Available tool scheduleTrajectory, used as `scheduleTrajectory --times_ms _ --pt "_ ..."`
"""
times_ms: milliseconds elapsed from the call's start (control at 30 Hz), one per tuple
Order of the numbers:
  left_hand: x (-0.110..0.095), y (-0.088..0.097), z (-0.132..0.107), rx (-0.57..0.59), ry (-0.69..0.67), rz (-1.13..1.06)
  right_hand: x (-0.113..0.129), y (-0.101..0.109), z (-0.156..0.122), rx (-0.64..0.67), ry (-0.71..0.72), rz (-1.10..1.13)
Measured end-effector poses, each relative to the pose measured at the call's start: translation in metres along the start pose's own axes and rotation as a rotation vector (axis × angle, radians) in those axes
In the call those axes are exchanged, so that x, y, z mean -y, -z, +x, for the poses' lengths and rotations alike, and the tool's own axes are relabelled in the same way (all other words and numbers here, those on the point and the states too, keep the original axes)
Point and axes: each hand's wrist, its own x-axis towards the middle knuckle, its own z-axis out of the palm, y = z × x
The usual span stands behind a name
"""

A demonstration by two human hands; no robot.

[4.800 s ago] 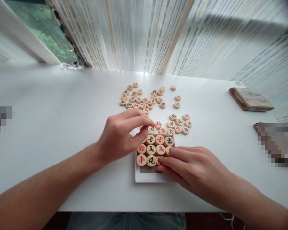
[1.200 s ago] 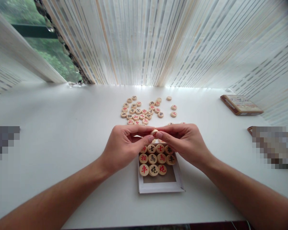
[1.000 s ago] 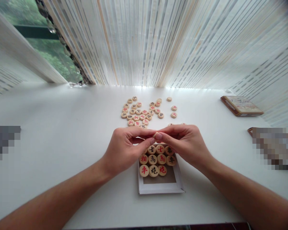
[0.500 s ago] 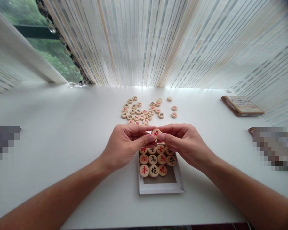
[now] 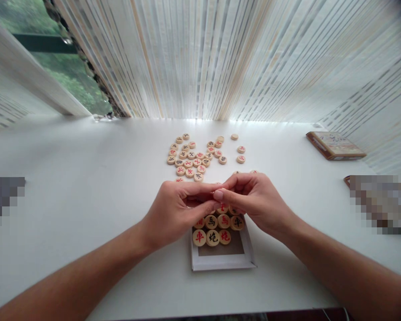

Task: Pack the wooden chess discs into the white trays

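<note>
My left hand (image 5: 175, 207) and my right hand (image 5: 254, 196) meet above an open white box (image 5: 223, 263), fingertips and thumbs pinched together. Between them is a Chinese chess piece, now almost wholly hidden by the fingers. Below, the box holds rows of round wooden pieces with red and black characters. Its front row has a red piece (image 5: 199, 238), a black piece (image 5: 213, 237) and another red piece (image 5: 225, 236), with bare brown bottom at the right end. My hands cover the box's far part.
Beyond my hands, many loose chess pieces (image 5: 191, 155) lie scattered on the white table (image 5: 120, 169). A flat printed box (image 5: 337, 145) is at the far right, with a blurred-out item (image 5: 370, 198) nearer. A dark blurred shape (image 5: 3, 196) sits at the left edge. A striped curtain (image 5: 194, 58) hangs behind.
The red-marked chess piece, earlier facing me between both hands, has gone out of sight behind my fingers. My right thumb has shifted left and the hands have closed together. The view has shifted slightly.
</note>
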Motion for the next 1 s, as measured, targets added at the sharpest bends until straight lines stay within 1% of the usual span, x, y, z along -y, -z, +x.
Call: scheduleTrajectory --times_ms 100,267,533,667,800,1000 --pt "-0.0003 0.0008 0.0002 0.009 -0.014 -0.034 0.0009 -0.0004 -0.0011 0.026 0.036 -0.016" --pt "0.0018 0.0021 0.0007 -0.022 0.025 -0.088 -0.0016 0.0015 -0.0005 0.088 0.08 0.0" --pt "0.0018 0.0023 0.0021 -0.074 0.066 -0.193 -0.0049 0.0044 0.0006 0.141 0.061 0.098" --pt "0.0011 0.0029 0.0017 -0.074 0.037 -0.109 -0.0005 0.0004 0.0001 0.15 0.028 0.143" --pt "0.0011 0.0024 0.0006 -0.058 -0.005 -0.011 0.0026 -0.0028 0.0006 0.116 -0.012 0.125" --pt "0.0014 0.0011 0.0002 -0.005 -0.017 -0.03 0.0034 -0.0018 0.0001 0.075 -0.017 0.053"
